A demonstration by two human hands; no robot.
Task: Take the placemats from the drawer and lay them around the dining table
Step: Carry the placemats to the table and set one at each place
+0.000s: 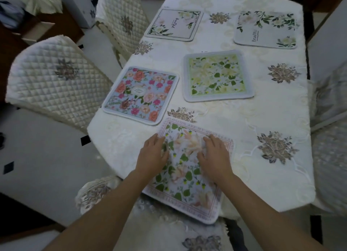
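Placemats: four already lie flat on the surface (pixel 244 119), spread apart. A fifth mat (pixel 187 173) sits at the near edge under both hands, left (pixel 153 157) and right (pixel 215 158), fingers straight, pressing it flat (probably the last step; no drawer visible).

1. Two forearms enter from the lower edge of the view; both are bare as far as the frame shows, with no sleeve reaching into view.
2. The left hand (pixel 153 153) is ungloved; the fingers and wrist carry no visible ring, watch or band.
3. The right hand (pixel 216 157) is likewise ungloved and unadorned.
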